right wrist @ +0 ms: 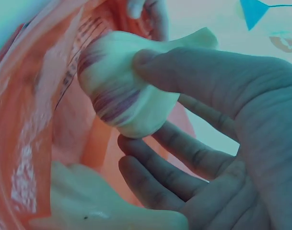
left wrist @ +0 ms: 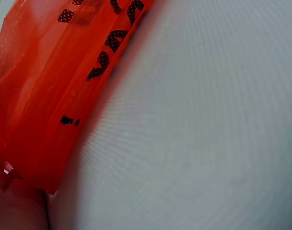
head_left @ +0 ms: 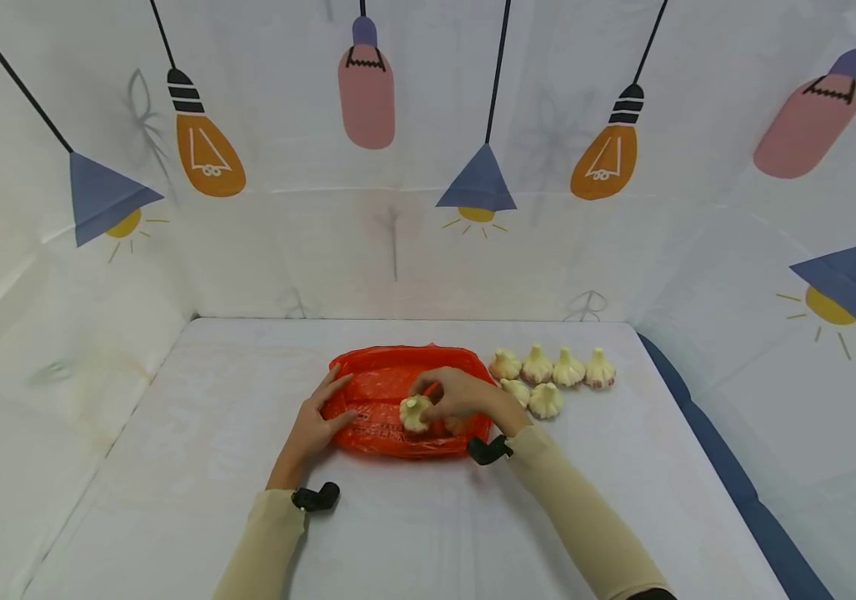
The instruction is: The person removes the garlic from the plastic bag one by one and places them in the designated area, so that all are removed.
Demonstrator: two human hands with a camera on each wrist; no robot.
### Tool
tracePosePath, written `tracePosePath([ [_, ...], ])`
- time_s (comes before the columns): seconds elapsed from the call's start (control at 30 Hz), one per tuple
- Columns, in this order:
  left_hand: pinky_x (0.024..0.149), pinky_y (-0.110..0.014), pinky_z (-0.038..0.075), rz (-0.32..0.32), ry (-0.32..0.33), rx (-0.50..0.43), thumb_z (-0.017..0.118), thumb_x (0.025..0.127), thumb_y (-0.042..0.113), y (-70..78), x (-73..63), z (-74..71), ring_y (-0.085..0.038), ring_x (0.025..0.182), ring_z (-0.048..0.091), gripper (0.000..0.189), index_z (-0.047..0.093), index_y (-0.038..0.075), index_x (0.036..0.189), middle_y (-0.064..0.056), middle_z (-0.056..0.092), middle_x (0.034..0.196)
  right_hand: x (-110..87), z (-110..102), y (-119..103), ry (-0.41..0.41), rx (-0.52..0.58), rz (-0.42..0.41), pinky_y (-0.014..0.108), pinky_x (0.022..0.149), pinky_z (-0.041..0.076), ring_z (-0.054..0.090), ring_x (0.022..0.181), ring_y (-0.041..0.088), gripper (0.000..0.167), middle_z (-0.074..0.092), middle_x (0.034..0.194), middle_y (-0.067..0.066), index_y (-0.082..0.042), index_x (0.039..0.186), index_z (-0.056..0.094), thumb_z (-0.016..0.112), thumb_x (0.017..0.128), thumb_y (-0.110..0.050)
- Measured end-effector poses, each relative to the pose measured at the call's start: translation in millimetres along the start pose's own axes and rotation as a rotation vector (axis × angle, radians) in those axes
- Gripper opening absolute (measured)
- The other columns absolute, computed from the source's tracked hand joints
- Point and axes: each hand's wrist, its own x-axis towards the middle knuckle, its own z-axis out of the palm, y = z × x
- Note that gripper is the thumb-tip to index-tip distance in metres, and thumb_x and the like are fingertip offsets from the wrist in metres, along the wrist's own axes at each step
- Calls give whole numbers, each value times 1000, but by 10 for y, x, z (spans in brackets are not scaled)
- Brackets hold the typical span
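A red plastic bag [head_left: 378, 392] with black printing lies spread open on the white table, its rim standing up around it. My left hand [head_left: 312, 429] rests at the bag's left end, thumb and fingers spread and reaching over the rim. Over the bag's inside, my right hand [head_left: 460, 393] pinches a garlic bulb [head_left: 414, 414] between thumb and fingers. Purple streaks mark this bulb in the right wrist view. Below it there, another garlic bulb [right wrist: 88, 194] lies in the bag. In the left wrist view, only a bit of the left hand shows beside the bag [left wrist: 45, 96].
Just right of the bag, several garlic bulbs [head_left: 568, 367] stand in two rows, the back row longer; the right forearm passes near the front row. A white cloth printed with lamps [head_left: 397, 258] hangs behind and at the sides. Dark blue material [head_left: 705, 433] borders the table's right edge.
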Motion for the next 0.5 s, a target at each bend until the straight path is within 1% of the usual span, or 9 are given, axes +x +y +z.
tracePosePath([
  [0.1,125,-68,13,17,7,6,75,93,11,-101,26,3,-42,159,12,66,48,4,152,-14,18,172,-37,5,-30,41,-32,-46,35,68,61,69,86,26,34,68,114,3,-19,119,69,81,87,-16],
  [0.23,125,-67,14,38,10,2,77,92,16,-139,34,-9,-41,159,14,64,52,7,150,-12,21,172,-102,2,-93,104,-68,-108,31,81,58,67,103,20,34,67,118,0,-17,119,69,80,87,-14],
  [0.37,125,-67,14,44,5,0,77,92,19,-127,29,-17,-41,159,14,65,52,8,150,-12,21,172,-173,4,-132,150,-50,-143,34,91,58,68,110,20,34,67,120,-1,-18,120,68,79,88,-15],
  [0.5,124,-67,16,39,-2,7,77,93,20,-112,27,-22,-41,159,14,66,51,8,151,-12,20,172,-226,15,-125,202,-46,-164,37,95,57,67,112,18,33,66,122,-3,-21,120,67,79,89,-19],
])
